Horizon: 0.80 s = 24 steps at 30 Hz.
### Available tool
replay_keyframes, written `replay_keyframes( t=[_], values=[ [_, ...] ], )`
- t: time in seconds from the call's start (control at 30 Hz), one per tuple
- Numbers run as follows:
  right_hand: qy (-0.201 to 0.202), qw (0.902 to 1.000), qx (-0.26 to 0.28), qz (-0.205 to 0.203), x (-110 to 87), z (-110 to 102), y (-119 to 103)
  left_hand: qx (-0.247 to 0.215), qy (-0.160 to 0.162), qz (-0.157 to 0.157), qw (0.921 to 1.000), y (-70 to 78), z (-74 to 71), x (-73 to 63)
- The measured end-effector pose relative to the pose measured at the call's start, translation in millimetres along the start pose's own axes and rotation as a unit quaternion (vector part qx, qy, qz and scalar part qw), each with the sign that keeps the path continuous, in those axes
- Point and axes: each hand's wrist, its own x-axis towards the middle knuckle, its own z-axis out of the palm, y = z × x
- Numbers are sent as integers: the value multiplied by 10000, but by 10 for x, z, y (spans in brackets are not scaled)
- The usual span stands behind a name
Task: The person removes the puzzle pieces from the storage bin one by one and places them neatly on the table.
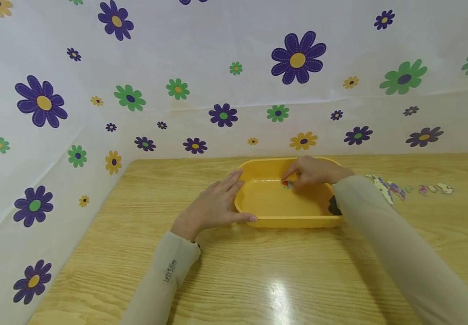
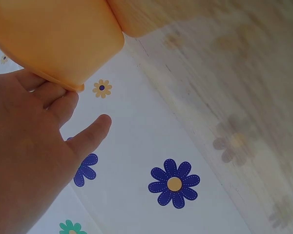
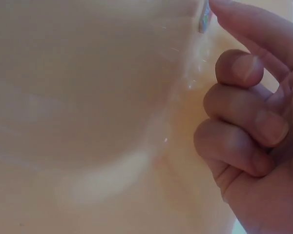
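A shallow yellow plastic tub [image 1: 282, 207] sits on the wooden table. My left hand [image 1: 213, 205] rests against its left end, fingers along the rim and thumb stretched to the front edge. In the left wrist view the fingers of the left hand [image 2: 34, 126] lie at the rim, thumb apart. My right hand [image 1: 312, 172] reaches inside the tub. Its extended index finger touches a small multicoloured flat piece [image 1: 287, 184] by the far inner wall. The right wrist view shows that piece [image 3: 203, 19] at the fingertip, with the other fingers of the right hand [image 3: 249, 117] curled.
Several small flat pieces [image 1: 387, 188] lie in a row on the table [image 1: 258, 271] to the right of the tub. A dark object [image 1: 334, 206] shows at the tub's right end beside the right sleeve. White flower-printed sheeting [image 1: 250, 90] stands behind and at the left.
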Motion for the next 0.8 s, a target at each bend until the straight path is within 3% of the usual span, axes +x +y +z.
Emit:
replay_keyframes(
  t=[0.47, 0.8],
  values=[
    [93, 9989, -447, 116, 61, 62, -24, -129, 48, 2, 9999, -22, 8, -21],
    [180, 9976, -671, -70, 46, 66, -13, -58, 41, 36, 10000, -2, 0, -3]
  ],
)
